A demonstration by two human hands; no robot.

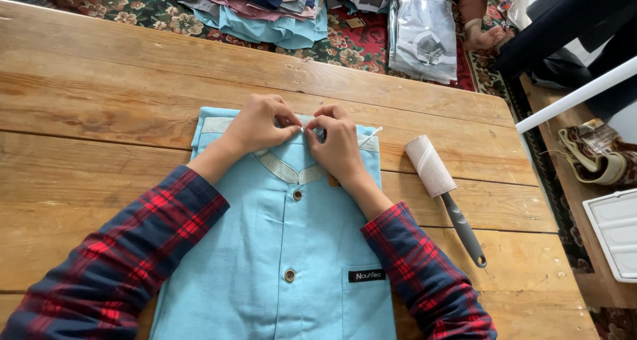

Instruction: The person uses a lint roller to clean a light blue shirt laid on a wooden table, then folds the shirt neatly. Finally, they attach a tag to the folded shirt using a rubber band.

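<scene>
- we see a light blue shirt (279, 260) lying flat, front up, on a wooden table (99, 88), its collar end pointing away from us and its lower part running off the bottom edge of the view.
- our left hand (255, 124) and right hand (338, 144) meet at the collar, fingertips pinched shut on a small white tag (304, 128) between them; both hands rest on the cloth.
- the shirt's far edge lies well short of the table's far edge, with bare planks beyond it and a wide bare stretch to the left.
- on the right a lint roller (441, 191) lies near the shirt, grey handle toward us, apart from the cloth, with open wood past it to the table's right edge.
- a small black rectangular label (366, 275) sits on the chest pocket, near our right sleeve.
- beyond the table, folded clothes (259, 8) are stacked on a floral carpet (133, 5), beside a clear plastic package (421, 35) holding grey fabric.
</scene>
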